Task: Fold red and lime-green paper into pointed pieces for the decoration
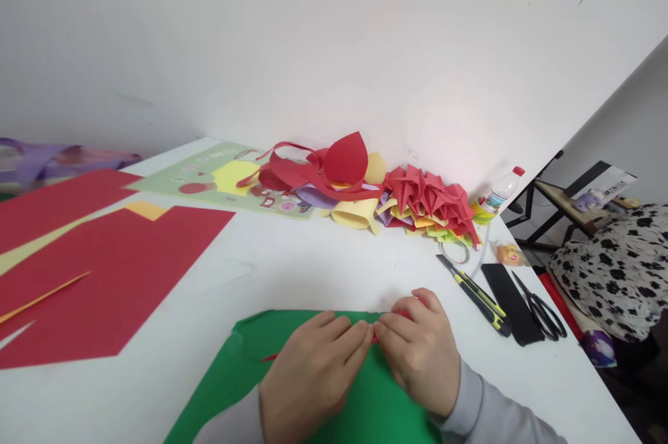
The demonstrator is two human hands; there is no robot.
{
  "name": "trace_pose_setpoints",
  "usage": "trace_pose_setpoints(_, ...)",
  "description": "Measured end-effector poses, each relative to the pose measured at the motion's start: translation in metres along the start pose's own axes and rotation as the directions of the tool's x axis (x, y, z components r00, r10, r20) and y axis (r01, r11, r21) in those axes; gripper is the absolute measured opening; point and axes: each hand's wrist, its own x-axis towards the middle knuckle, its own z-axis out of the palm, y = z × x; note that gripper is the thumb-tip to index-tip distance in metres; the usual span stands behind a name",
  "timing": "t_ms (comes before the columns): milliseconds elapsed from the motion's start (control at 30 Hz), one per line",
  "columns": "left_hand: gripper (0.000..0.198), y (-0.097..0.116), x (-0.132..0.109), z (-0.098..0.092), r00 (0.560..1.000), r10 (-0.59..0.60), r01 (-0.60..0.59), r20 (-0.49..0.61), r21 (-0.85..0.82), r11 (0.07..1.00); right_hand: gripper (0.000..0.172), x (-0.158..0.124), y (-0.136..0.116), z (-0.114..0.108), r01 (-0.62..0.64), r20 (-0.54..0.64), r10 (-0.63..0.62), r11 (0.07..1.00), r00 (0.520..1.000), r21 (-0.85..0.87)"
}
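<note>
Left hand (313,371) and right hand (417,353) together, fingertips pinching red paper (406,310) over green sheet (250,353); could tear or crumple it if pulled apart or squeezed unevenly.

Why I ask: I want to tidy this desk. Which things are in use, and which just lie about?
In use: left hand and right hand, both pinching the small red paper piece; green sheet under them.
Lying about: red sheets, folded paper pile, utility knife, scissors, tape roll, bottle.
</note>
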Motion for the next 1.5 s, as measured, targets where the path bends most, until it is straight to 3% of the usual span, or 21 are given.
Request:
trace_pose_setpoints(200,0.033,-0.002,0.000,0.000,1.000,0.007,-0.007,0.013,-0.006,1.000,0.018,-0.003,0.001,0.003,-0.029,0.072,0.028,1.000,0.997,0.002)
trace_pose_setpoints(367,0.034,-0.004,0.000,0.001,0.997,0.035,-0.034,0.065,-0.018,0.999,0.015,-0.007,0.002,0.006,0.046,0.135,-0.037,0.997,0.990,-0.067)
trace_pose_setpoints(633,0.032,-0.003,-0.002,0.002,0.992,0.059,-0.063,0.109,0.035,0.997,0.022,-0.006,0.003,0.009,0.063,0.120,-0.056,0.996,0.991,-0.060)
trace_pose_setpoints(800,0.028,-0.011,-0.001,-0.002,0.994,0.059,-0.059,0.095,0.005,0.998,0.019,-0.003,0.007,0.003,-0.015,0.074,0.013,1.000,0.997,0.025)
trace_pose_setpoints(1000,0.028,-0.013,0.005,-0.001,0.998,0.058,-0.059,-0.016,-0.042,0.997,0.019,-0.005,0.008,0.004,-0.025,0.063,0.023,0.999,0.998,0.026)
trace_pose_setpoints(1133,0.028,-0.016,0.004,-0.002,0.998,0.046,-0.042,0.040,-0.094,0.995,0.018,-0.007,0.012,0.005,-0.092,0.086,0.080,0.986,0.993,0.137)
trace_pose_setpoints(1300,0.029,-0.021,0.003,-0.006,0.999,0.006,-0.004,0.032,-0.083,0.997,0.023,-0.005,0.019,0.004,-0.250,0.075,0.240,0.893,0.968,0.374)
trace_pose_setpoints(1500,0.030,-0.020,0.003,-0.005,0.999,0.039,-0.040,-0.014,-0.055,0.998,0.021,-0.004,0.019,0.005,-0.232,0.051,0.232,0.878,0.971,0.419)
